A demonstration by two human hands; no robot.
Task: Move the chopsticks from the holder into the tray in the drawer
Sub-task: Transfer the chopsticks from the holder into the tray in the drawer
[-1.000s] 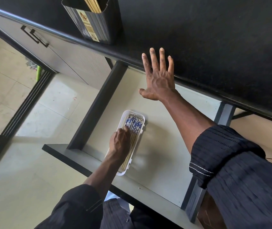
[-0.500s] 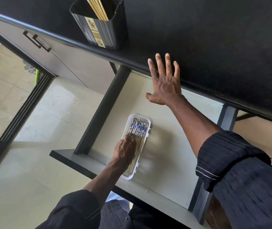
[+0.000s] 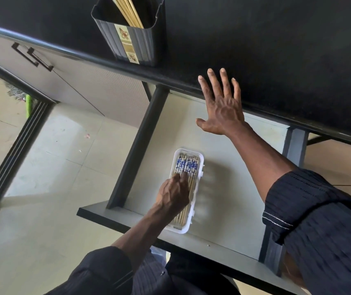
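Pale wooden chopsticks with blue-and-white patterned tops (image 3: 186, 167) lie side by side in a white oblong plastic tray (image 3: 200, 167), patterned ends toward the back of the drawer, plain tips toward its front edge. Tray sits on the light grey drawer floor (image 3: 223, 188), nearer the left wall than the right, its near end close to the front edge. Drawer stands pulled open; dark grey side walls and front panel frame it.

Left hand (image 3: 173, 195) is down in the tray, knuckles up, fingers (image 3: 181, 177) bent and pressed onto the chopsticks about mid-length. Cannot tell whether the fingers pinch any stick or only rest on top; the hand hides the contact.

Right hand (image 3: 221, 109) is spread wide, fingers fanned and straight, palm down at the front edge of the black table (image 3: 276, 50) above the back of the drawer. Fingertips overlap the table edge; thumb points left over the drawer. It holds nothing. Dark rolled-up sleeve (image 3: 311, 209) covers the right arm above the elbow.

More wooden chopsticks in the holder (image 3: 128, 9) lean inside a dark ribbed rectangular holder with a floral label strip (image 3: 132, 42), standing on the table near its front edge, left of the right hand and well apart from the tray.

Grey cabinet front with a black bar handle (image 3: 32, 57) lies left of the drawer, pale tiled floor (image 3: 53, 167) below.
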